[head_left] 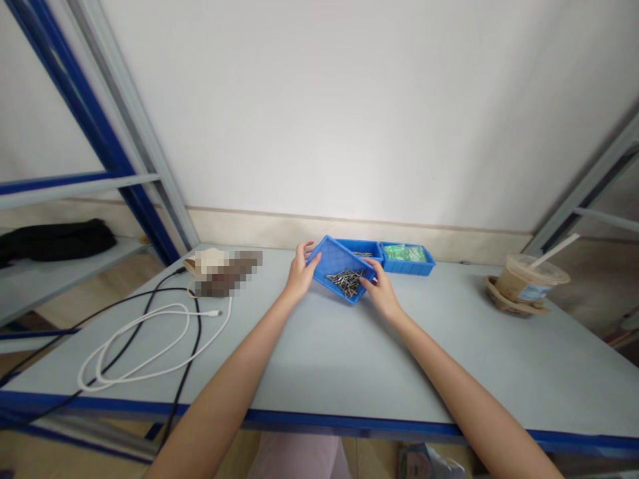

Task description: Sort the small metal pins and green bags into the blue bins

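Between my two hands a blue plastic bin (331,256) is held tilted, its low corner toward me on the right. Small metal pieces, perhaps screws (348,282), are heaped in that low end. My left hand (301,269) is closed on the bin's left side, thumb over the rim. On the opposite side my right hand (382,290) grips the rim, its fingertips close to the pieces. Behind it, partly hidden, is a second blue bin (372,247) with some metal pieces inside. A third blue bin (409,268) beside that one contains green-and-clear packets (405,253).
On the right, a lidded drink cup (528,276) with a straw stands in a cardboard holder (509,303). A coiled white cable (144,378) and black cables (198,332) lie across the left of the grey table (339,366). A wall rises behind.
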`<state>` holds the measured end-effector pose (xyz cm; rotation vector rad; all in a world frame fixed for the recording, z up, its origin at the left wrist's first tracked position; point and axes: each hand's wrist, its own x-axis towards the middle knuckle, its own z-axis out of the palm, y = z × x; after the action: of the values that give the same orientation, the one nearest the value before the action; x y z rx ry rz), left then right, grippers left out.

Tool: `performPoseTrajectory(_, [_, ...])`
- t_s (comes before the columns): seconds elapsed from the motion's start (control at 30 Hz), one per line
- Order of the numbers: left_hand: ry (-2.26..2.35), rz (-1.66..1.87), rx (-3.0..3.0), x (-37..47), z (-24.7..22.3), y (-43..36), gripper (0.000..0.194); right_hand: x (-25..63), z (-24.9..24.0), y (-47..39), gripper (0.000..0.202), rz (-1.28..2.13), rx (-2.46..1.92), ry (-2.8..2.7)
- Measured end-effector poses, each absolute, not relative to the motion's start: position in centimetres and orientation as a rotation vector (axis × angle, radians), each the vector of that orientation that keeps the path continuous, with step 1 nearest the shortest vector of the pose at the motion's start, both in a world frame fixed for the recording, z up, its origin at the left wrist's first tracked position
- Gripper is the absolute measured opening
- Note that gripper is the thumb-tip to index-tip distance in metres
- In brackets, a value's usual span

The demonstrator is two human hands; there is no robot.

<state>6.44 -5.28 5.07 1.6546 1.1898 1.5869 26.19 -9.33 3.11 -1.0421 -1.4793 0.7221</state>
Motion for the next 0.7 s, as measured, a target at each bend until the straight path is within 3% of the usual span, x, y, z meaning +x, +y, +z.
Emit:
performPoseTrajectory(0.17, [1.204,1.497,1.723,6.7,4.3,-4.8,0.027,26.8,3.3,-9.2,0.041,0.615,-1.048,-1.531])
performPoseTrajectory(0.7, [1.247,1.561,1.922,7.4,3.9,-5.8,0.033,26.6,2.9,-9.3,0.045,0.321,-1.006,-1.621])
